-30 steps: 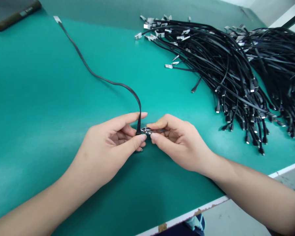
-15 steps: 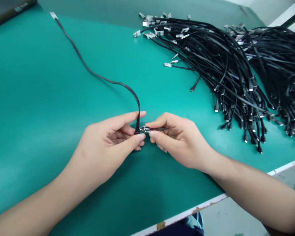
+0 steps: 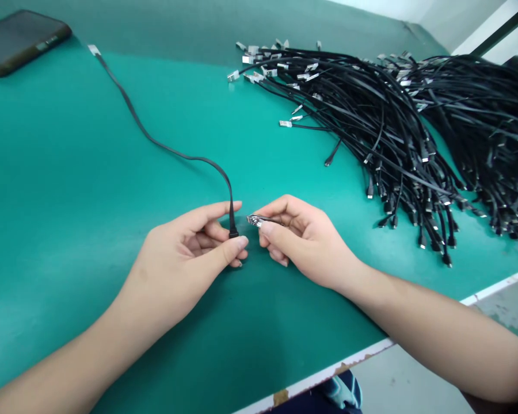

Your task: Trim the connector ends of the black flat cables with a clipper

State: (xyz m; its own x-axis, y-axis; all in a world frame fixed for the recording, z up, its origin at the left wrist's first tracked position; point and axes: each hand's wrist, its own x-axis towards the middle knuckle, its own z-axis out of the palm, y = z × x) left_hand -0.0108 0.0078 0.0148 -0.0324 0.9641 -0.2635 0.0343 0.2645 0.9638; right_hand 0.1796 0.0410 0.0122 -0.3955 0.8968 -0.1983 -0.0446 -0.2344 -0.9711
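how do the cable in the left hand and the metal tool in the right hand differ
The cable is black; the metal tool is silvery and shiny. The cable curves far across the table; the metal tool shows only a short length at the right hand. Each is held by one hand.

One camera sits on the person's head; it looks forward and down at the green table (image 3: 82, 178); it is near enough that the left hand (image 3: 194, 244) and right hand (image 3: 300, 238) look big around the middle.
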